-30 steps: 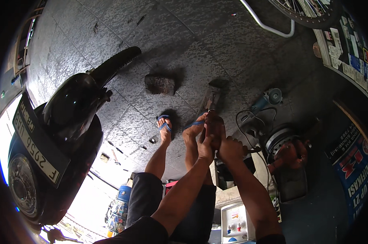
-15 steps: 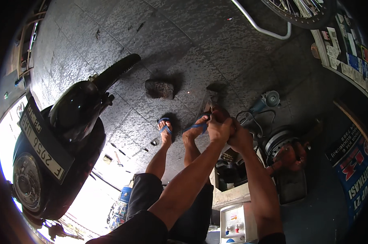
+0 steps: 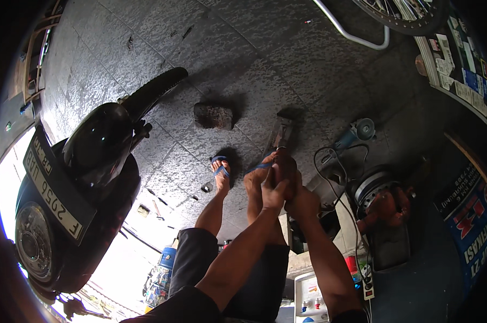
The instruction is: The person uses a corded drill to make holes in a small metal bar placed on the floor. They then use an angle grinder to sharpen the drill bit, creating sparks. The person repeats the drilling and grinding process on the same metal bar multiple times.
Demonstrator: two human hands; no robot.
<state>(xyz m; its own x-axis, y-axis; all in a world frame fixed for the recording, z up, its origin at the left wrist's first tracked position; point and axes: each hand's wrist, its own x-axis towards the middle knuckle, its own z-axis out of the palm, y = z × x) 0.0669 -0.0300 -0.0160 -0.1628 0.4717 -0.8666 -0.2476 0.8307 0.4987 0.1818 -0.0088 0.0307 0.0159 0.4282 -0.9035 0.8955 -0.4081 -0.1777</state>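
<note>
nearest, two bare forearms reach in from the lower edge, over knees in dark shorts, and meet at a dark red tool with a rounded body. the left hand is grasping the tool's side, thumb lying along it. the right hand looks clenched around its rear, though its fingers are mostly hidden, and i cannot tell whether one rests on a switch.

the tool sits between the hands, above the floor, its narrow front end pointing at a grey piece that lies just beside the right foot. whether tip and piece touch is too dim to tell. judging by the pose, the step in hand is steadying the tool two-handed against or close over that piece; the next move would call for a firm grip, a true line on the piece and care for the sandalled toes so near it.

the left foot stands a little apart. farther out on the floor are a rough dark block, an angle grinder and a loop of cable, with a black motorbike well off to the left.
</note>
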